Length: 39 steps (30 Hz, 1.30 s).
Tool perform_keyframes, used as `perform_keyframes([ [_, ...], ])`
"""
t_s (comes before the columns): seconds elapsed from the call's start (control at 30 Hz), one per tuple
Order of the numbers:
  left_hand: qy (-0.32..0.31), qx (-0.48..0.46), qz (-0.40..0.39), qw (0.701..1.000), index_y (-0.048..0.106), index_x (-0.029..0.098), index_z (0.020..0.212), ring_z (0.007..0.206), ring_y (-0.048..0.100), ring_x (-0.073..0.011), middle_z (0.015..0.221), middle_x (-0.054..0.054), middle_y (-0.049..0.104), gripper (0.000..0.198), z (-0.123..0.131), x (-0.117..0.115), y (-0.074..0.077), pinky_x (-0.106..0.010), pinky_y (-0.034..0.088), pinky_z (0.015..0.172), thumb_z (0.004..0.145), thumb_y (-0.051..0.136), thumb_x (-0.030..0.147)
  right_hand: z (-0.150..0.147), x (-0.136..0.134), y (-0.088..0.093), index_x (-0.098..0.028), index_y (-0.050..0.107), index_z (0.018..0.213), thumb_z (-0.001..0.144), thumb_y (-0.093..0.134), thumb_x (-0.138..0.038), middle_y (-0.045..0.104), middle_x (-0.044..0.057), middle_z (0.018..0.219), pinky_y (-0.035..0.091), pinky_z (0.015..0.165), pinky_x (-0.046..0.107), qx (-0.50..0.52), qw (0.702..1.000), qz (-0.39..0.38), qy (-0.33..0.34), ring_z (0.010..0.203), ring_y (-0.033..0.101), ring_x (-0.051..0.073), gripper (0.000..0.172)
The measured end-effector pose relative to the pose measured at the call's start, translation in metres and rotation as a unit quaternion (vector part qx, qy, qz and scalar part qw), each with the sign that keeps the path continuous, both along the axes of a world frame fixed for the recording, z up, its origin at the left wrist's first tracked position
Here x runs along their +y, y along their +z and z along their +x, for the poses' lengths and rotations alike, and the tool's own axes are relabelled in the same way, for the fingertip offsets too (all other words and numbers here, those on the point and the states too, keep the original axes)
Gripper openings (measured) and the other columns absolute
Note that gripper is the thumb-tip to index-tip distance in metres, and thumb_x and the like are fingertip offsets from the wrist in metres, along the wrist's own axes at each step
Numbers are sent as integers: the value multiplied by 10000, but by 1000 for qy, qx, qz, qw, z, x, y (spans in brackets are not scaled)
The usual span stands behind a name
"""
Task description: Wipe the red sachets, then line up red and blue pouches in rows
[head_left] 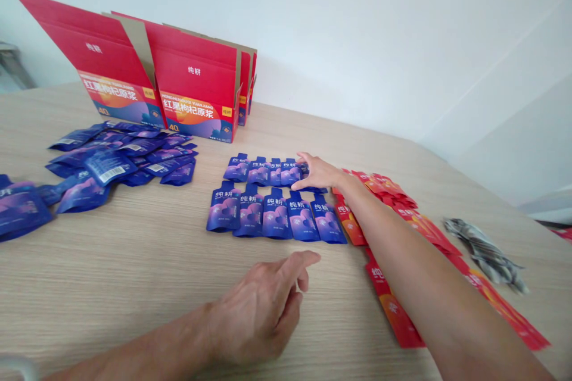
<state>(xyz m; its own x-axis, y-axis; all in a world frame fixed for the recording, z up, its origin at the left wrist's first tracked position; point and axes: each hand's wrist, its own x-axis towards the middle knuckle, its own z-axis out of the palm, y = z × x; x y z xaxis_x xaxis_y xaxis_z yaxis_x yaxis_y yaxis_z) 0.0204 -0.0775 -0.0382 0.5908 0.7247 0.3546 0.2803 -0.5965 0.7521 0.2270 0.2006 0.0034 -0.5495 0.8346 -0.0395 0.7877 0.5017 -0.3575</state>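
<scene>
My right hand [318, 171] reaches over the right end of the back row of blue spouted pouches [258, 171]. Its thumb and fingers span the short ends of a blue pouch [304, 169], mostly hidden under the palm. A front row of blue pouches [275, 214] lies just nearer to me, side by side with spouts pointing away. My left hand [263, 303] hovers over or rests on the bare table in front of that row, index finger stretched out, the others loosely bent, holding nothing visible.
Red pouches [393, 309] lie in overlapping groups under and beyond my right forearm. A heap of blue pouches [111, 158] spreads at the left. Red cartons [196, 92] with raised flaps stand behind it. A crumpled grey-striped item [487, 253] lies at the right.
</scene>
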Motion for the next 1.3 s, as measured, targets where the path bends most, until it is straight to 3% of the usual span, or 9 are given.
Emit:
perform_keyframes([
  [0.3,-4,-13,5,1000,275,288,1518,676,540,-93,1068,4,634,695,-1,4,-5,-244,435,649,909,459,10,-6,-7,5,-157,288,1706,704,945,-516,495,226,1658,376,1274,522,-30,999,-19,-3,1515,504,392,1251],
  [0.47,-6,-33,43,999,285,279,1539,670,566,-109,1052,-7,649,720,0,6,-9,-254,449,651,894,470,19,-12,-28,8,-203,375,1659,712,938,-492,455,259,1672,298,1234,771,-69,996,59,-24,1537,425,503,1138],
  [0.63,21,-11,85,996,445,197,1475,756,626,-156,1020,-42,692,631,-2,11,-12,-280,489,703,865,496,44,-29,-91,6,-215,447,1600,865,775,-388,538,222,1602,265,1237,793,18,981,194,26,1508,454,476,823],
  [0.73,83,9,102,991,648,175,1209,775,633,-165,969,-54,706,398,-12,14,-9,-280,496,728,857,517,46,-44,-142,-2,-251,464,1571,909,697,-349,596,178,1529,300,1263,727,109,960,250,61,1451,519,424,708],
  [0.87,196,14,139,971,690,174,865,749,624,-165,862,-59,687,232,-39,21,-2,-277,487,729,833,520,17,-65,-196,-22,-274,437,1564,976,587,-296,583,162,1523,263,1298,702,187,934,299,61,1456,521,378,607],
  [1.0,339,37,158,927,714,174,888,820,658,-204,883,-81,719,218,-92,37,11,-314,507,803,838,551,39,-75,-218,-41,-273,377,1582,983,567,-233,547,173,1538,258,1299,722,223,912,339,60,1482,500,362,630],
  [1.1,499,95,155,847,732,164,984,1046,679,-298,1035,-138,736,230,-144,51,25,-414,518,984,843,569,83,-76,-222,-48,-280,350,1590,965,578,-199,542,178,1534,272,1289,739,222,911,340,71,1467,515,368,670],
  [1.2,601,186,133,766,691,126,1272,1376,530,-428,1383,-239,649,419,-192,62,32,-584,432,1133,866,590,156,-76,-223,-50,-296,346,1590,949,585,-185,545,175,1531,280,1286,744,224,913,331,78,1455,526,371,694],
  [1.3,633,263,50,727,591,80,1427,1509,380,-500,1567,-309,509,577,-223,70,30,-672,371,1162,901,622,313,-76,-224,-52,-293,351,1593,940,587,-182,547,174,1533,298,1278,744,233,915,321,73,1456,523,372,703],
])
